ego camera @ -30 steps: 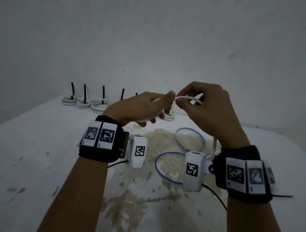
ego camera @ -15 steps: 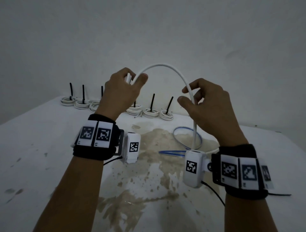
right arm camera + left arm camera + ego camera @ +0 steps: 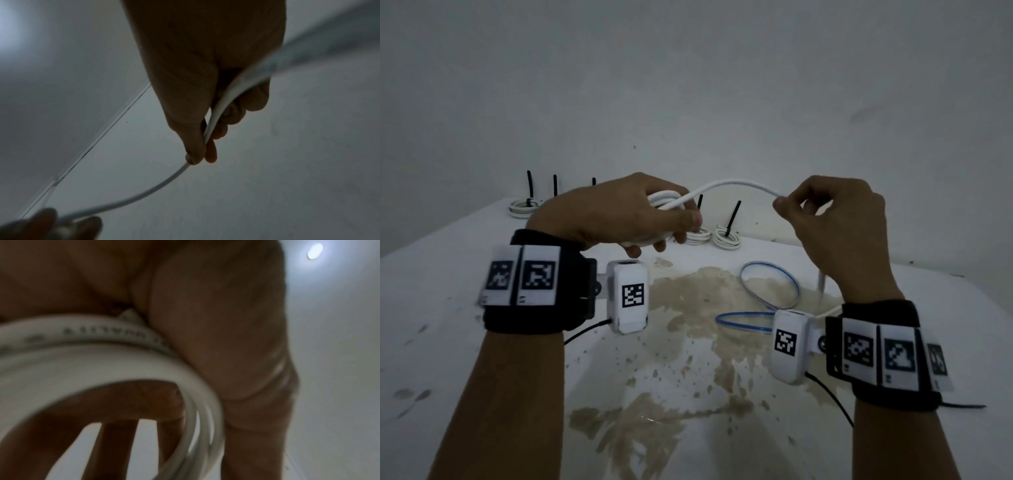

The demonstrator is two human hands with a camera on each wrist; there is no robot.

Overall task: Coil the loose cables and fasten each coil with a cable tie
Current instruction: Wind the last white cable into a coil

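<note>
A white cable [image 3: 736, 184] arcs in the air between my two hands above the table. My left hand [image 3: 619, 212] grips several wound loops of it; the coil [image 3: 115, 360] fills the left wrist view, with fingers [image 3: 144, 402] curled through it. My right hand [image 3: 835, 219] pinches the cable [image 3: 213, 113] between thumb and fingertips [image 3: 209, 154]; the free end hangs down behind that wrist [image 3: 822, 284]. A blue-edged clear cable [image 3: 770, 284] lies in loose loops on the table.
Finished white coils with upright black ties [image 3: 727, 236] stand in a row along the table's far edge, more at the far left [image 3: 525, 205]. The white table [image 3: 448, 342] has a large brown worn patch [image 3: 688, 308] in its middle. A plain wall rises behind.
My left hand came down from its raised position with another loop added to the coil. My right hand slid outward to the right, so the arc between the hands is lower and flatter.
</note>
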